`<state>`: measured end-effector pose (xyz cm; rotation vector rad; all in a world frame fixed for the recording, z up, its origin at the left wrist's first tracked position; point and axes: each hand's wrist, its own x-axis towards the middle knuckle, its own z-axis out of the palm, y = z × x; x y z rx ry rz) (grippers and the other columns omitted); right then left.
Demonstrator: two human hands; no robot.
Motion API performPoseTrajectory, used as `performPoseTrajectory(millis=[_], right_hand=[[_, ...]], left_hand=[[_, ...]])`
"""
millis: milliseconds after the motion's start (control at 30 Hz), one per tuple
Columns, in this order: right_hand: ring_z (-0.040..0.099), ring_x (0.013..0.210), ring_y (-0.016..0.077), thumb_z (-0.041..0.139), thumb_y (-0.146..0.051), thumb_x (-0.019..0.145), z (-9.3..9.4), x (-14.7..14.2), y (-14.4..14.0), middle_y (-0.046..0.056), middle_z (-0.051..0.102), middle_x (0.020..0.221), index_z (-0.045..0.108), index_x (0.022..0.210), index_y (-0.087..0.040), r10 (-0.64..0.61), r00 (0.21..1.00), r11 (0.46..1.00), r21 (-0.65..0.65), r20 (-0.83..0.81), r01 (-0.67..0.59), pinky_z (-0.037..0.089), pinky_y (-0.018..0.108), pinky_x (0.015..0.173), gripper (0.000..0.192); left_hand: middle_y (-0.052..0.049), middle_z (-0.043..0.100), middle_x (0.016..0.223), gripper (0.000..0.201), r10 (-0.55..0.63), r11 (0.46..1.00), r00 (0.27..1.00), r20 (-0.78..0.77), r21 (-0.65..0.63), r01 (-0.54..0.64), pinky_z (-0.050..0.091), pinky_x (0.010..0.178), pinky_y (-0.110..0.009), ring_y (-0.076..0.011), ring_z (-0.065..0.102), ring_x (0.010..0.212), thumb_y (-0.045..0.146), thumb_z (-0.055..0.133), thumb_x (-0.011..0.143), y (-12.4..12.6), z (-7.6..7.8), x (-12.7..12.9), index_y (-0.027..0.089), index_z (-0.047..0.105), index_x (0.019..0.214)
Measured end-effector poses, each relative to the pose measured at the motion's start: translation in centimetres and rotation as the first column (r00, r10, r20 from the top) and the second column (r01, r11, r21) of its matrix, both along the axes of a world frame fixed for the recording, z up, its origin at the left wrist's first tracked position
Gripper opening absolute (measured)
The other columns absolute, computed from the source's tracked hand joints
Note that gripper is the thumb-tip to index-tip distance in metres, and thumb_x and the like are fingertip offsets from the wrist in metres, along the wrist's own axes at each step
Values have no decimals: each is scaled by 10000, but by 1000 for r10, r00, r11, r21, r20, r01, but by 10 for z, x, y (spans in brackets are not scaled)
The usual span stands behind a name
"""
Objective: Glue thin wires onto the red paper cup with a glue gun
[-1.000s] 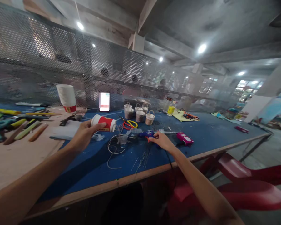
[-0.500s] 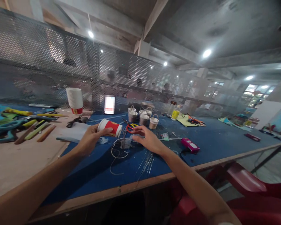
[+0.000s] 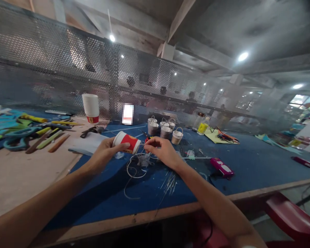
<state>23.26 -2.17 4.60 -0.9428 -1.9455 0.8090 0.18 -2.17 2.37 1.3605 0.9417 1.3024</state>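
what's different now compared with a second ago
The right hand has let go of the blue tool, which is now out of sight, and moved left to the near end of the paper cup; whether its fingertips hold anything can't be told. The left hand still holds the cup on its side. The small buckets and the cup stack stayed put.

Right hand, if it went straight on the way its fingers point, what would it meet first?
Probably the cup in the left hand. A thin strand shows in the gap and might come first; depth there is unclear.
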Motion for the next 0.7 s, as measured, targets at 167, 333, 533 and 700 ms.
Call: performPoseTrajectory(millis=[167,333,533,700], right_hand=[[678,842,171,679,-371,898,-2,0,1,40,726,916,676,906,-209,-40,999,996,75,-12,41,539,326,828,163],[685,849,175,667,-378,907,-5,1,4,48,728,911,673,935,-205,-36,998,997,62,-52,39,545,326,825,175],[686,840,174,678,-388,898,-6,0,6,46,724,890,677,931,-204,-24,995,998,52,-96,29,551,326,823,187],[682,844,175,685,-395,891,-7,-1,6,49,723,911,684,928,-202,-23,993,998,60,-116,30,553,329,821,197]], left_hand=[[-28,789,740,202,-28,997,1000,13,-71,29,469,576,-244,-168,656,615,333,842,725,-4,0,3,181,772,838],[-32,793,738,190,-40,998,999,18,-55,41,480,585,-249,-176,671,616,328,856,706,-5,0,4,181,782,801],[-40,807,782,177,-65,998,998,1,-20,65,518,682,-266,-199,704,702,341,855,715,-2,-2,4,195,796,796],[-28,803,772,153,-98,995,995,4,-26,98,511,702,-260,-188,701,705,315,845,739,-3,-3,3,189,792,809]])
